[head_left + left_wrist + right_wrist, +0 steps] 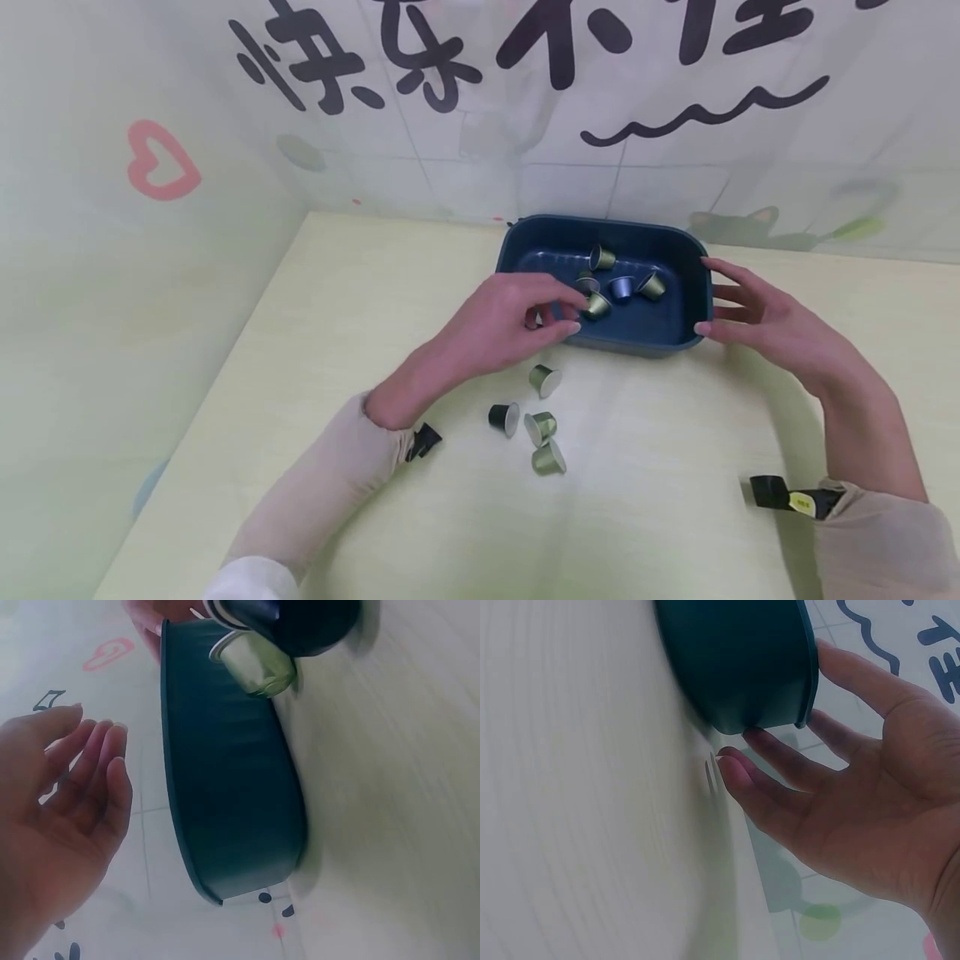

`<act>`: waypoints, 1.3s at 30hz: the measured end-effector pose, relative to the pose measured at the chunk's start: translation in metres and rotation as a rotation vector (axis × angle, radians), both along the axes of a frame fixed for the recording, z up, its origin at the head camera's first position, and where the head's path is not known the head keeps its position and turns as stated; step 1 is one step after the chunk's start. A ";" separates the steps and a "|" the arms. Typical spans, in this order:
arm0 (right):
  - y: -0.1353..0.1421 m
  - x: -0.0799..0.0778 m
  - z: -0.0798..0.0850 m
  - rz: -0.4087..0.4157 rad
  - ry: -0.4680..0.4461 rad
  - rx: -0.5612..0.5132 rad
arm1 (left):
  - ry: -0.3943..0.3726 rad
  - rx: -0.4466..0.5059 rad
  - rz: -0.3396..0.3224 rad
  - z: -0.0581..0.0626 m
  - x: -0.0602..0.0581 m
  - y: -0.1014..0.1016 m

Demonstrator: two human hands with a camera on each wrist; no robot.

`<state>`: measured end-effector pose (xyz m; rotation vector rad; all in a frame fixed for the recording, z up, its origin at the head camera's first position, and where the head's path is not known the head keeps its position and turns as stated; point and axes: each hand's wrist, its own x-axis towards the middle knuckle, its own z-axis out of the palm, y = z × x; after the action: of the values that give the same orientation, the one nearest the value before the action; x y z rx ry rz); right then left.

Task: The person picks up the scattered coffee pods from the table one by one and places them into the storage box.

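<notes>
My left hand [517, 321] hovers over the near left rim of a dark blue plastic basin [637, 337], fingers loosely curved. In the left wrist view, nothing shows between its fingers [116, 799]. Just past its fingertips in the head view is a gold-green coffee capsule [598, 307]. Several more capsules lie in the basin, among them a blue one [622, 288] and a green one [652, 287]. My right hand [772, 321] spreads its fingers along the basin's right end, with fingertips touching the outside near the rim.
On the pale table in front of the basin lie a black capsule [498, 417] and green capsules, one [540, 379] close to the basin and another [550, 458] nearer me. Behind the basin stands a wall [465, 179] with large black lettering.
</notes>
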<state>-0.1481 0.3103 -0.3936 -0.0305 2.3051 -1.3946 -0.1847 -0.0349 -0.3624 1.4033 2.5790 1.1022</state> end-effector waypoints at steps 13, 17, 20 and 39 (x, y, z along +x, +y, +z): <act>0.002 0.000 0.001 -0.009 -0.022 0.000 | -0.053 -0.096 0.038 0.007 0.011 -0.012; 0.002 -0.001 0.002 -0.010 -0.017 -0.005 | -0.053 -0.108 0.035 0.007 0.013 -0.015; 0.001 0.000 0.002 -0.011 -0.016 -0.018 | -0.061 -0.118 0.035 0.007 0.014 -0.017; 0.001 0.000 -0.002 -0.010 -0.017 -0.030 | -0.022 -0.202 0.017 0.004 0.029 -0.031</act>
<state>-0.1476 0.3110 -0.3953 -0.0164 2.2741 -1.4289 -0.1562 -0.0659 -0.3589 1.3193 2.6046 0.8252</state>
